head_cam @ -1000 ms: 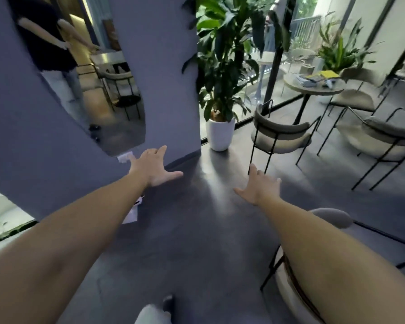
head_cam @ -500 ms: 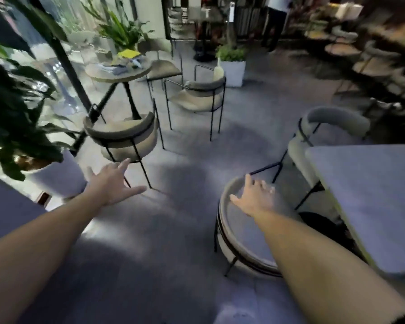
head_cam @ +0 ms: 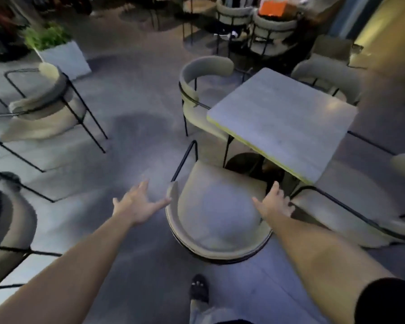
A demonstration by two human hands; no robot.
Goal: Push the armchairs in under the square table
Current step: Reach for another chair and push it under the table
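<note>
Nearest, at the bottom centre of the frame, a dark shoe (head_cam: pixel 199 291) stands on the grey floor (head_cam: pixel 131 141). Just above it is the curved back of a beige armchair (head_cam: pixel 215 218) on a black metal frame. Its seat faces the square table (head_cam: pixel 283 122), and most of the seat lies out from under the tabletop. The left hand (head_cam: pixel 138 206) reaches in from the lower left with fingers spread and nothing held. Its thumb points at the left end of the chair's backrest and is possibly just touching it, though blur makes that uncertain. The right hand (head_cam: pixel 275 204) is spread too and holds nothing. It hangs over the right end of the backrest, and contact cannot be told.

Right of centre, the grey tabletop stands on a dark round base. A second armchair (head_cam: pixel 204 73) is drawn up to the table's left side. A third (head_cam: pixel 351 183) sits at the table's lower right side, and a fourth (head_cam: pixel 325 71) lies behind the table.

At the left edge another chair (head_cam: pixel 45 108) stands apart, and a white planter (head_cam: pixel 66 57) with greenery sits in the upper left. Something orange (head_cam: pixel 274 8) shows at the top among more chairs.
</note>
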